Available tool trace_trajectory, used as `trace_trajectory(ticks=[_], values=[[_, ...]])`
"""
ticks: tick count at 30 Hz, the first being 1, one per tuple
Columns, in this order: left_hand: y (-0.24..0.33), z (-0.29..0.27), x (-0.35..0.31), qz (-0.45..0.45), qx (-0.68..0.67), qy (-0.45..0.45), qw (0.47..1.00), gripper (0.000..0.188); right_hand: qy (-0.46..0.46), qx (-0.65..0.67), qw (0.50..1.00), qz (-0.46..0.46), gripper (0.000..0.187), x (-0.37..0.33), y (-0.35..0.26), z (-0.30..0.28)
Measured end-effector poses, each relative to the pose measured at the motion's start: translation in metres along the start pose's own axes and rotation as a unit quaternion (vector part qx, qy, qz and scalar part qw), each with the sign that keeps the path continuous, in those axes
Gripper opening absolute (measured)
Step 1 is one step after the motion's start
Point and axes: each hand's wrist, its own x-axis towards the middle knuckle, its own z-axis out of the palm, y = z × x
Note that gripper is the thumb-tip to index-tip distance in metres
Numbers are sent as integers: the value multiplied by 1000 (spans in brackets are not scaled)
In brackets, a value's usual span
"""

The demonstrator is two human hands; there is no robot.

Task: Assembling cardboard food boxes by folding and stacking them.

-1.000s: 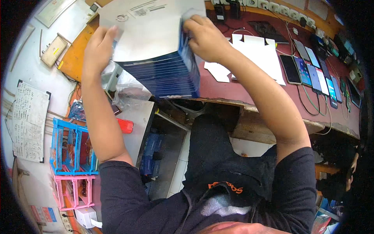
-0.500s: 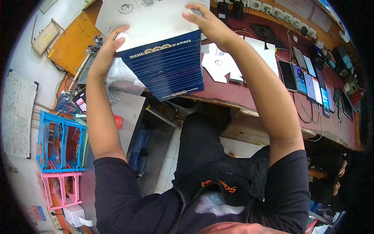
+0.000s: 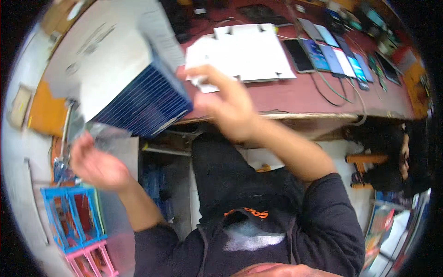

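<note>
Left hand [image 3: 99, 162] and right hand [image 3: 226, 105], both unclenched and empty, flank the stack [image 3: 144, 102] by the front edge of the worktop [image 3: 272, 98].

Cardboard stack [image 3: 143, 99] left of sheets [image 3: 244, 55] on table [image 3: 286, 98]; phones [image 3: 330, 58] right of sheets.

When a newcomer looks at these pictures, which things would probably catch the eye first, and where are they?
Probably the tall stack of white-topped, blue-sided card at upper left, with the open left hand below it and the right hand beside it. Next, perhaps, the cluster of phones on the dark red table at upper right, then the bright blue plastic rack at lower left.
</note>
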Motion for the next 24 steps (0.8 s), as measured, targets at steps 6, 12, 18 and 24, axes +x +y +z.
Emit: trace_trajectory(ticks=[6, 12, 18, 24], values=[[112, 138, -149, -326, -346, -313, 822, 108, -163, -70, 983, -46, 92, -129, -9, 0], [122, 158, -165, -201, -562, -521, 610, 110, -315, 62, 947, 22, 101, -183, -39, -37], [154, 140, -149, -185, -628, -678, 334, 103, -510, 236, 821, 102, 110, -199, -88, -40], [171, 138, -171, -135, -695, -637, 306, 96, -513, 95, 853, -22, 123, -215, -99, -37]])
